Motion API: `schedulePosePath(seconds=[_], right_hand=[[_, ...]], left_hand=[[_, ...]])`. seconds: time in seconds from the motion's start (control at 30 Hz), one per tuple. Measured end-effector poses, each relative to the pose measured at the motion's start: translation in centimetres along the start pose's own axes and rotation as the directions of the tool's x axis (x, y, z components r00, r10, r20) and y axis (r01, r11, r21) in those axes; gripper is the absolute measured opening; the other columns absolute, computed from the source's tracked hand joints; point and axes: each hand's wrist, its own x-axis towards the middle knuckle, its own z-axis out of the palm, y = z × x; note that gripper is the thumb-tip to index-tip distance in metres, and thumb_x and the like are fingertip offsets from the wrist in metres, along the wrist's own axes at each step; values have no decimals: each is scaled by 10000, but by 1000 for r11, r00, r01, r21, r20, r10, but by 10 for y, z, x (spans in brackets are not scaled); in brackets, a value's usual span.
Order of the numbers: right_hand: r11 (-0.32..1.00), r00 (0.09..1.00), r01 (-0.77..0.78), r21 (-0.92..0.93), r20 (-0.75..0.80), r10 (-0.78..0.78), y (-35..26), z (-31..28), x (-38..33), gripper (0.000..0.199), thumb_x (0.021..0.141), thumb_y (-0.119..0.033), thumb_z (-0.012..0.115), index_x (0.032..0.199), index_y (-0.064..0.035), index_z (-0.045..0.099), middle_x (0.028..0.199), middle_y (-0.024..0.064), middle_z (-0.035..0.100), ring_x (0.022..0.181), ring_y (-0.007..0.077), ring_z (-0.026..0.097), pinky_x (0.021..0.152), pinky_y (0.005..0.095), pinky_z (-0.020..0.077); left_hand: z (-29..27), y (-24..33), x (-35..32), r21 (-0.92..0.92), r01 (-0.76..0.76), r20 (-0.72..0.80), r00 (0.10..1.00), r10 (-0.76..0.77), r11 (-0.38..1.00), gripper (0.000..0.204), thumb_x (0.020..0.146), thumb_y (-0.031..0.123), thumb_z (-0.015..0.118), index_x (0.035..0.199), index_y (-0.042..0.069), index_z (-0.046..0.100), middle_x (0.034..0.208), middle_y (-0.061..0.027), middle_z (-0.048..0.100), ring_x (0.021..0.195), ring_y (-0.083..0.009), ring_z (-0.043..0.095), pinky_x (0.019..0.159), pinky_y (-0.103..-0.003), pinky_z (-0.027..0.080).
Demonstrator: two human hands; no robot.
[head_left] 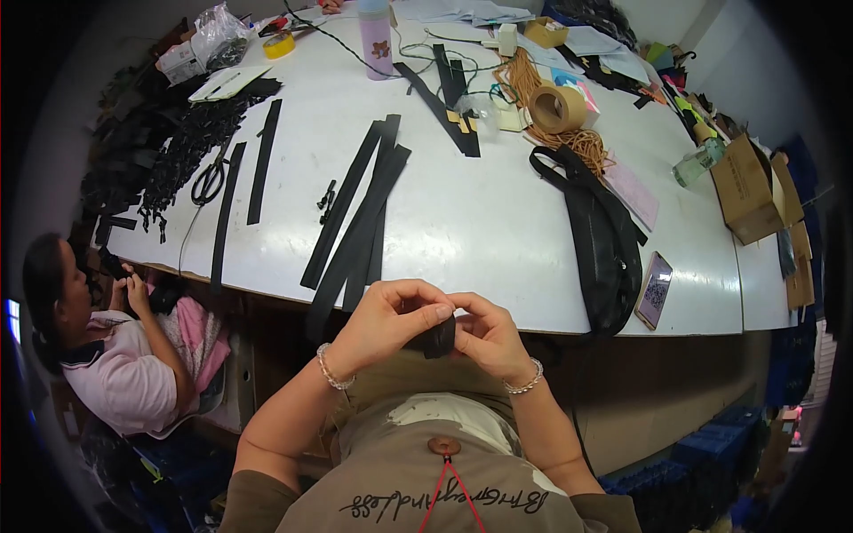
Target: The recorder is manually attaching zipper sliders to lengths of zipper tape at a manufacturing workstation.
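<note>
My left hand (386,322) and my right hand (490,336) meet just off the table's front edge, fingers closed in a pinch. Between them hangs a small folded black piece of material (437,338), its upper part hidden by my fingers. I cannot make out exactly what kind of piece it is. Just beyond my left hand, long flat black strips (366,209) lie crossed on the table, some ends hanging over the edge. Beside them are a few small black parts (327,202). A black bag with a strap (601,249) lies to the right of my hands.
The white table (480,235) carries scissors (210,182), a heap of black pieces (191,133), a purple bottle (376,40), a tape roll (557,109), tan cord (520,80) and a phone (655,291). A cardboard box (751,191) stands far right. A co-worker (133,355) sits at left.
</note>
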Motion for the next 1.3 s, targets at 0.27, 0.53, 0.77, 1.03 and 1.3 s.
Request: schedulePosePath(seconds=[0.27, 0.53, 0.77, 1.03, 1.3], right_hand=[[897, 917, 382, -223, -29, -398, -25, 9, 28, 138, 875, -35, 604, 1000, 17, 629, 896, 33, 608, 730, 78, 556, 633, 195, 458], [878, 878, 477, -44, 60, -474, -45, 17, 39, 157, 890, -45, 592, 1010, 52, 619, 932, 72, 629, 832, 103, 584, 730, 223, 481], [957, 961, 273, 96, 18, -276, -50, 22, 43, 157, 885, -24, 599, 1025, 45, 619, 919, 53, 654, 812, 98, 609, 733, 226, 500], [914, 915, 403, 56, -41, -401, -46, 25, 45, 146, 881, -41, 616, 1008, 32, 623, 895, 53, 652, 799, 92, 606, 716, 218, 499], [901, 904, 427, 78, -15, -427, -42, 22, 42, 107, 880, -36, 614, 964, 30, 632, 868, 48, 644, 773, 90, 597, 692, 211, 483]], left_hand=[[-6, 44, 13, 150, -91, -49, 994, 100, 984, 115, 863, 108, 651, 865, -6, 635, 764, 10, 616, 689, -30, 553, 620, -182, 459], [-12, 84, 11, 115, -32, 41, 999, 27, 993, 160, 865, 153, 656, 881, -5, 630, 729, -10, 622, 662, -46, 584, 596, -200, 510], [-23, 92, 13, 225, 3, 76, 997, -21, 974, 164, 860, 156, 666, 888, -2, 636, 734, -14, 629, 634, -52, 591, 572, -190, 516], [-15, 106, 17, 255, 52, 131, 988, -87, 966, 168, 864, 155, 662, 896, -9, 643, 751, -8, 634, 634, -44, 584, 556, -175, 497], [-10, 108, 18, 339, 32, 182, 978, -99, 940, 168, 899, 164, 616, 890, -1, 644, 719, 17, 612, 587, -12, 531, 511, -151, 423]])
